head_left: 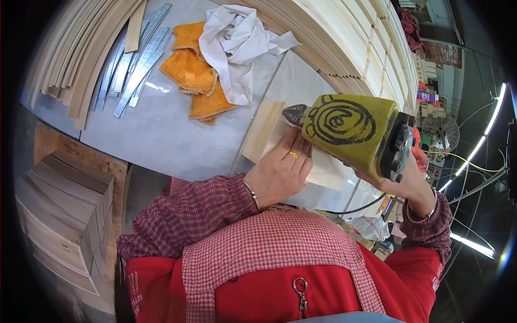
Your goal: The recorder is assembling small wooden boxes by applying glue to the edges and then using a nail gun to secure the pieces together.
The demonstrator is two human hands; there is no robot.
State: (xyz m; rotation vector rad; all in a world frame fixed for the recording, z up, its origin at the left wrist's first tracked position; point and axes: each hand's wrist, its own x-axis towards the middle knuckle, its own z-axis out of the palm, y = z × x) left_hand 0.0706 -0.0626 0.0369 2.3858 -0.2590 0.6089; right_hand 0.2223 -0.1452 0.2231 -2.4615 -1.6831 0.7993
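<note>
My right hand point(412, 183) is wrapped round the handle of a yellow-green staple gun point(344, 121) with black spiral markings. Most of its fingers are hidden behind the gun's body. The metal nose points left, over a pale wooden board point(263, 132) on the grey table. My left hand point(284, 169), with a gold ring and a bracelet, grips the board just below the nose. Its fingertips are partly hidden by the gun. Another pale wooden piece point(329, 171) shows under the gun, right of my left hand.
Orange cloth point(191, 72) and white cloth point(231, 43) lie beyond my hands. Staple strips point(137, 70) sit beside long wooden slats point(70, 48) at far left. Stacked boards point(344, 43) rise at the back right. More wooden pieces point(64, 215) stand lower left. A black hose point(358, 209) hangs near the table edge.
</note>
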